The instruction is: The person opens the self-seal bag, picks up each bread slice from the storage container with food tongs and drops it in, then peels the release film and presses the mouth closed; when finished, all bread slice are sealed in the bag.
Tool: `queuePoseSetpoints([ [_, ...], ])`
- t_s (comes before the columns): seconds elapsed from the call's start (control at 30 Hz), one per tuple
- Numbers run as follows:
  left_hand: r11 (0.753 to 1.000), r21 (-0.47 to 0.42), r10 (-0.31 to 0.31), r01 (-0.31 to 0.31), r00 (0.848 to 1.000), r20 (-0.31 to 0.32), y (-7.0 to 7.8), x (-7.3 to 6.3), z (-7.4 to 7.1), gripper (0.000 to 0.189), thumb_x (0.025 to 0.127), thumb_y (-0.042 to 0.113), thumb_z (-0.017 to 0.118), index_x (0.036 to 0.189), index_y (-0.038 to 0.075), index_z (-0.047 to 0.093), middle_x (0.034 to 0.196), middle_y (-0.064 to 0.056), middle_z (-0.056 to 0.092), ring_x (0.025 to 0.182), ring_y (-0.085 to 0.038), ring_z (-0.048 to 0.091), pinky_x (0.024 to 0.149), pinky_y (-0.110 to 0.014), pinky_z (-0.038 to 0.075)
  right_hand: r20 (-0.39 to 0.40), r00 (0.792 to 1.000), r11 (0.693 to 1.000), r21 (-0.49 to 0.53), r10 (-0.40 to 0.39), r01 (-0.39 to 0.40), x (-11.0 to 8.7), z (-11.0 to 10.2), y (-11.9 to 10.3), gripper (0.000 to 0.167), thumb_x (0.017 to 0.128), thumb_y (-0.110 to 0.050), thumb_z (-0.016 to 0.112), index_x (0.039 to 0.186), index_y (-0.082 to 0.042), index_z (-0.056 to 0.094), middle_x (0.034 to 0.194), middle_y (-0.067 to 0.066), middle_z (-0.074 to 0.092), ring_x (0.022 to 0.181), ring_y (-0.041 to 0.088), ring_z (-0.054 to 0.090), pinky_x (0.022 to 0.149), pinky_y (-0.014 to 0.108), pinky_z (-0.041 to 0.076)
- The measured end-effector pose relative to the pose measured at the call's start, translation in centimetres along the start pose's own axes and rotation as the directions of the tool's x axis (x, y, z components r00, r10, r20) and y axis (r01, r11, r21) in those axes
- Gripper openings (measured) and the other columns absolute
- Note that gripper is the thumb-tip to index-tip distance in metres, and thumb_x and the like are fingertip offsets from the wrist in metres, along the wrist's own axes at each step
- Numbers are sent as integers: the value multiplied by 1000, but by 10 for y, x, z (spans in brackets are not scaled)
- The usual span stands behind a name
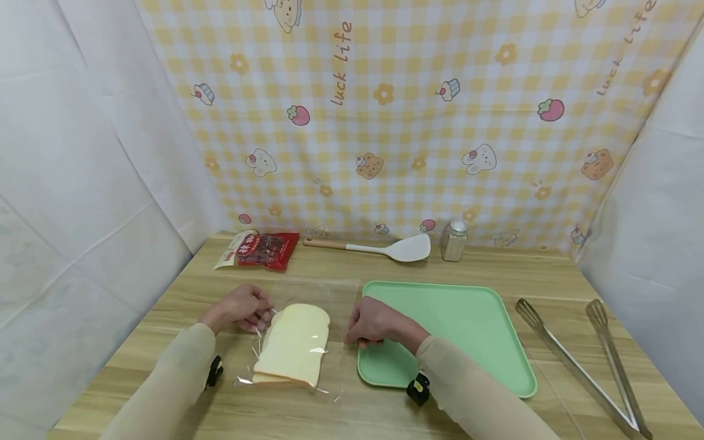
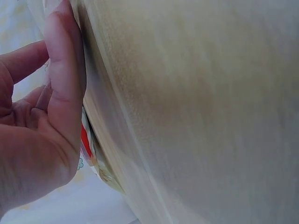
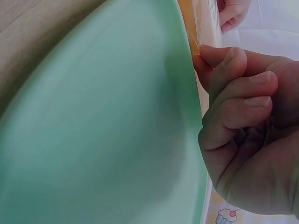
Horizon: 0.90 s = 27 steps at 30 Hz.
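Slices of bread (image 1: 297,342) lie stacked on the wooden table in a clear plastic bag (image 1: 343,299). At the bag's left edge, my left hand (image 1: 242,307) pinches the film between thumb and fingertips; its fingertips are partly cut off in the left wrist view. On the other side, my right hand (image 1: 376,321) pinches the bag's right edge with thumb and index finger, while the remaining fingers curl inward in the right wrist view. That hand is over the left rim of a light green tray (image 1: 462,330).
Along the back lie a red food packet (image 1: 266,250) and a white spatula (image 1: 407,249) with a wooden handle, beside a glass shaker (image 1: 454,241). Metal tongs (image 1: 583,370) rest right of the tray. A checked curtain (image 1: 407,134) hangs behind the table.
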<state>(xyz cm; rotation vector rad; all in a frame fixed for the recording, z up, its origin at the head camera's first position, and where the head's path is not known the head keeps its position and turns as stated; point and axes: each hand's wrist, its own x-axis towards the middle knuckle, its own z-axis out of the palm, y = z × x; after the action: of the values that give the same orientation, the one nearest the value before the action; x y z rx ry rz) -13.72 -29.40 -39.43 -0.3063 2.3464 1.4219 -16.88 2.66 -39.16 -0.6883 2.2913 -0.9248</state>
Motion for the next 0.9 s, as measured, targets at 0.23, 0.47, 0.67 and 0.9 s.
queuePoseSetpoints([
  [0.23,1000,-3,-1,1,1000,-10,0,1,0,16,109,7,51,109,-6,61,80,-6,69,62,-13,66,56,-26,58,-14,1000,1000,-27,2,-2,1,1,0,25,89,-8,80,65,-7,72,46,-5,53,40,8,41,41,21,33],
  [0.47,1000,-9,12,-12,1000,-26,1,4,-1,15,108,8,53,110,-6,59,80,-7,68,61,-13,65,55,-25,58,-16,1000,999,-29,15,-16,-1,2,0,26,90,-10,79,66,-7,70,47,-5,53,41,8,42,42,21,33],
  [0.67,1000,19,22,-21,999,-32,1,4,-1,17,108,9,54,111,-6,60,82,-8,69,62,-14,66,55,-26,58,-28,1000,1000,-25,7,-8,-3,0,2,29,91,-13,79,64,-7,70,46,-5,52,41,8,41,42,21,32],
  [0.9,998,51,35,-34,999,-22,2,3,-2,21,108,11,56,116,-7,62,80,-8,69,60,-12,65,54,-25,58,-137,990,998,51,36,-30,-28,-26,20,29,99,-30,74,78,-10,78,51,-3,57,43,9,41,43,23,33],
])
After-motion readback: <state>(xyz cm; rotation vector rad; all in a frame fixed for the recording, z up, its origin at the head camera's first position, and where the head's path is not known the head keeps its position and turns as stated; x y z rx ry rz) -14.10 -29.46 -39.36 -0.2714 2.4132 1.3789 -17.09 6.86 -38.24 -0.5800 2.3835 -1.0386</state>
